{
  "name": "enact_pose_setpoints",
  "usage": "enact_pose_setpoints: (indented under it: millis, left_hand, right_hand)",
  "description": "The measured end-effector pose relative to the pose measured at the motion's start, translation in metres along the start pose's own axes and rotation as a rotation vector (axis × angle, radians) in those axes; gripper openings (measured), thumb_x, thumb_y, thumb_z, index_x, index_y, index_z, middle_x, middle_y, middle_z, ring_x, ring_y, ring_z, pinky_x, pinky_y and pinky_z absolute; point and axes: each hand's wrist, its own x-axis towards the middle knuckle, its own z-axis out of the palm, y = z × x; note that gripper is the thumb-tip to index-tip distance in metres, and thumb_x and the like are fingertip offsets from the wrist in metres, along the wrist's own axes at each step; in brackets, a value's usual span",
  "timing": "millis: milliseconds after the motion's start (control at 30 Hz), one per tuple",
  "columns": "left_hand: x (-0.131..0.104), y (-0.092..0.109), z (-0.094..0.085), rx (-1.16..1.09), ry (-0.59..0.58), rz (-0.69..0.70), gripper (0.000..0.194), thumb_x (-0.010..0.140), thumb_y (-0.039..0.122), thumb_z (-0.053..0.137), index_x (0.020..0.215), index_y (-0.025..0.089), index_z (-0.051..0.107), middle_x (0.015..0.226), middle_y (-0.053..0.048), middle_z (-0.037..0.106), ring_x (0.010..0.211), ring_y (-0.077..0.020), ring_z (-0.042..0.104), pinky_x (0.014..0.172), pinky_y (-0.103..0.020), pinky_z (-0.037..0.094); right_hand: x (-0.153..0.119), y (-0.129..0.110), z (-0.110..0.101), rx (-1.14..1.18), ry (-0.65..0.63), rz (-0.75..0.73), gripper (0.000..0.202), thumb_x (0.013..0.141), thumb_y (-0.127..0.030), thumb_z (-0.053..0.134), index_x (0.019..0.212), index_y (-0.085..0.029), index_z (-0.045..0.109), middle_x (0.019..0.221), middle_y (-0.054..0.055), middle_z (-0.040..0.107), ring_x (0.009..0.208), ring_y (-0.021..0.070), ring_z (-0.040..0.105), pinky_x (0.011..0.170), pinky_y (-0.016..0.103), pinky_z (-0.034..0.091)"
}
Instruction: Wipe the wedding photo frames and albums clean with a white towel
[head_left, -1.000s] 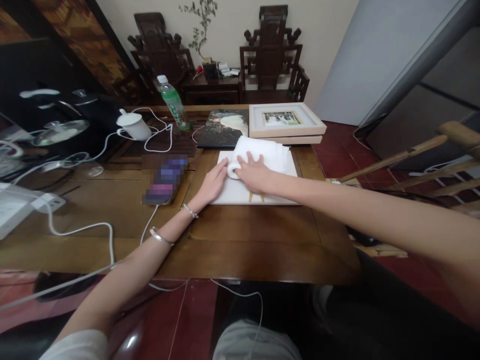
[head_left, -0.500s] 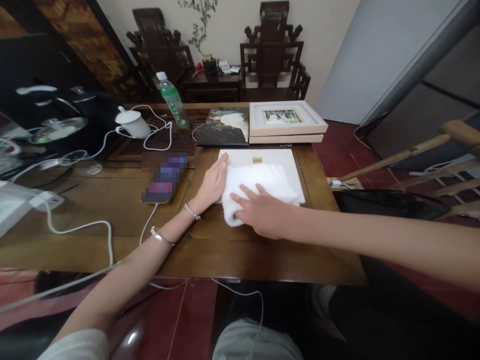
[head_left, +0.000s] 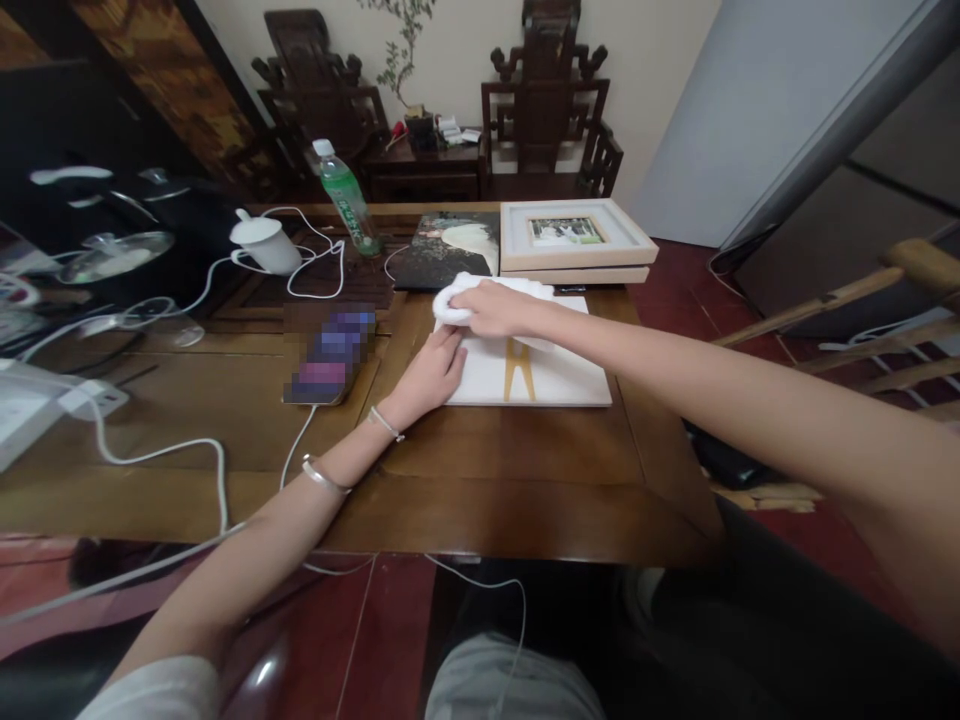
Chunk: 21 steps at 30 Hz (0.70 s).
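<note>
Gripping the folded white cloth (head_left: 450, 290) by its rolled left end, the right hand (head_left: 484, 305) is now up at the far edge of the white board (head_left: 562, 375); half a second ago it had the cloth down over the near edge. That shift uncovers a yellow shape (head_left: 519, 372), like two splayed legs, on the near half of the board. The right arm reaches across from the right, fingers curled around the cloth. The left hand (head_left: 435, 372) lies palm down over the board's left edge, nearly flat, fingers extended and grasping nothing; its fingertips are right below the cloth, and whether they touch it I cannot tell. The board rests flat on the bench (head_left: 517, 480), nearer its right edge than its left, the cloth on top. Left of the left hand lies a phone (head_left: 330, 355). Beyond the board, along the far edge, sit a dark picture panel (head_left: 450, 250) and, at the far right corner, stacked picture frames (head_left: 577, 235). A green bottle (head_left: 349, 205) and a lidded white cup (head_left: 266, 245) stand farther left.
</note>
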Motion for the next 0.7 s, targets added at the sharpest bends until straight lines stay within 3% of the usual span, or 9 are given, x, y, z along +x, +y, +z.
enact_pose_setpoints:
  millis: [100, 233, 333, 567, 700]
  left_hand:
    - [0.0, 0.0, -0.001, 0.005, -0.007, -0.004, 0.045, 0.097, 0.026, 0.034, 0.133, 0.007, 0.052, 0.14, -0.018, 0.052, 0.138, -0.031, 0.041, 0.117, -0.048, 0.032]
    - [-0.002, -0.002, -0.001, 0.005, -0.012, -0.008, 0.048, 0.097, 0.029, 0.033, 0.138, 0.008, 0.048, 0.147, -0.018, 0.046, 0.14, -0.0298, 0.039, 0.118, -0.047, 0.031]
    - [-0.003, -0.004, 0.002, 0.022, -0.022, -0.043, 0.05, 0.097, 0.031, 0.034, 0.14, 0.007, 0.046, 0.152, -0.018, 0.04, 0.143, -0.0301, 0.035, 0.119, -0.048, 0.028]
    - [-0.003, -0.008, 0.005, 0.022, -0.035, -0.063, 0.052, 0.097, 0.032, 0.032, 0.14, 0.006, 0.046, 0.152, -0.019, 0.039, 0.145, -0.0305, 0.031, 0.119, -0.049, 0.027]
    - [-0.004, -0.007, 0.004, 0.024, -0.045, -0.068, 0.053, 0.097, 0.032, 0.032, 0.14, 0.004, 0.045, 0.153, -0.021, 0.038, 0.145, -0.031, 0.031, 0.119, -0.05, 0.027]
  right_hand:
    - [0.016, -0.002, -0.006, -0.003, 0.006, -0.047, 0.032, 0.086, -0.008, 0.044, 0.108, -0.011, 0.066, 0.11, 0.014, 0.068, 0.093, 0.0232, 0.057, 0.069, 0.029, 0.033]
    - [0.011, 0.003, -0.011, -0.016, -0.031, -0.013, 0.03, 0.089, -0.013, 0.043, 0.108, -0.011, 0.067, 0.11, 0.014, 0.068, 0.093, 0.0236, 0.057, 0.071, 0.03, 0.033]
    - [-0.007, 0.02, -0.014, 0.018, -0.061, 0.043, 0.033, 0.089, -0.014, 0.042, 0.111, -0.009, 0.067, 0.115, 0.015, 0.067, 0.097, 0.0257, 0.058, 0.074, 0.031, 0.036]
    - [-0.068, 0.079, -0.013, 0.056, -0.053, 0.289, 0.049, 0.081, -0.008, 0.041, 0.126, -0.012, 0.061, 0.127, 0.013, 0.063, 0.109, 0.0276, 0.057, 0.085, 0.033, 0.04]
    - [-0.101, 0.085, -0.001, 0.0, -0.064, 0.267, 0.048, 0.076, -0.005, 0.041, 0.118, -0.011, 0.064, 0.112, 0.015, 0.068, 0.101, 0.0276, 0.06, 0.083, 0.036, 0.042]
